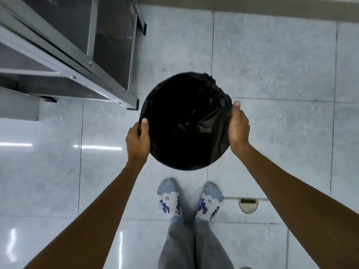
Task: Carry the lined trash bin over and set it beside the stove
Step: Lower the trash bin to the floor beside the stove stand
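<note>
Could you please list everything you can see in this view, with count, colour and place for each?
trash bin: one, round, lined with a black bag, centre of view, held at its rim.
metal stand: one, grey steel frame with dark panels, upper left, its corner foot close to the bin's left edge.
floor: pale grey glossy tiles, across the whole view.
floor fitting: one, pale round metal piece, set in the tiles at lower right.
wall base: one, beige strip, along the top edge.
socks: two, white and blue with purple pattern, bottom centre.
trousers: grey, bottom centre.
left hand: one, grip on the bin's left rim.
right hand: one, grip on the bin's right rim.
</note>
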`<act>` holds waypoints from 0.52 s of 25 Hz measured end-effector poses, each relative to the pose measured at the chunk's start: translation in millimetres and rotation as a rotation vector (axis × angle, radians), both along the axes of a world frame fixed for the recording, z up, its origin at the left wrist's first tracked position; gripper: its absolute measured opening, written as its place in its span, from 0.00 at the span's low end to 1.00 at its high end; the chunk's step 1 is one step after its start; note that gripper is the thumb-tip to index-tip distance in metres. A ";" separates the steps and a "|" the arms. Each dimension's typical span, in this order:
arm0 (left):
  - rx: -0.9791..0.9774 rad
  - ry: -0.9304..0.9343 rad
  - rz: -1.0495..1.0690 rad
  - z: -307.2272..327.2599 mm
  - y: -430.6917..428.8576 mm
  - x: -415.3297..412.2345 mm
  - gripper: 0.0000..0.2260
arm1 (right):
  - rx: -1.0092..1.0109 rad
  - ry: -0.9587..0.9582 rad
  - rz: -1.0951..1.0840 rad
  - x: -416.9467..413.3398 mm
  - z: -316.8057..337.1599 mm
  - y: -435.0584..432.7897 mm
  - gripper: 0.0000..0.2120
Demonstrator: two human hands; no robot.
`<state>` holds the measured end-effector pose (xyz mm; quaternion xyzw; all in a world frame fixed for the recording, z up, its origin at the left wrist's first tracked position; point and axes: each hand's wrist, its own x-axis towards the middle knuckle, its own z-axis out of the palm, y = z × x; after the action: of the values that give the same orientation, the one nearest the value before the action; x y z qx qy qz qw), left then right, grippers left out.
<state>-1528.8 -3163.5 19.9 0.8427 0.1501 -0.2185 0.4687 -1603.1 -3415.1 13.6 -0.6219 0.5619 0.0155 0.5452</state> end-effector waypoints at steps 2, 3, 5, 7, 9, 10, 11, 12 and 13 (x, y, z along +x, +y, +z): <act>-0.126 0.093 0.156 3.1 -4.4 -16.2 0.21 | 0.241 -0.040 -0.281 -15.7 -10.1 4.6 0.32; -0.225 0.180 0.259 1.2 -5.2 -24.7 0.25 | 0.330 -0.036 -0.358 -25.6 -16.4 9.8 0.32; -0.447 0.411 0.490 -6.6 -6.1 -40.4 0.35 | 0.505 -0.006 -0.437 -45.0 -26.8 24.5 0.34; -0.650 0.555 0.622 -15.1 -9.6 -51.2 0.41 | 0.701 0.003 -0.512 -56.4 -35.3 40.7 0.41; -0.715 0.538 0.663 -20.1 -17.7 -54.2 0.39 | 0.867 -0.071 -0.558 -56.7 -36.2 52.2 0.40; -0.732 0.514 0.671 -22.4 -22.3 -53.4 0.37 | 0.903 -0.143 -0.569 -54.0 -37.5 55.1 0.37; -0.751 0.499 0.677 -23.0 -27.0 -51.4 0.36 | 0.911 -0.206 -0.592 -50.2 -37.3 55.9 0.34; -0.762 0.495 0.684 -22.1 -31.1 -47.7 0.35 | 0.927 -0.257 -0.609 -44.4 -35.1 55.2 0.32; -0.764 0.489 0.689 -22.3 -33.8 -42.2 0.35 | 0.944 -0.290 -0.616 -37.7 -33.5 52.6 0.30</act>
<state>-1571.0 -3197.3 -2.5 0.4407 0.4304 -0.2805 0.7361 -1640.8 -3362.5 -19.9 -0.1151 0.5687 0.0198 0.8142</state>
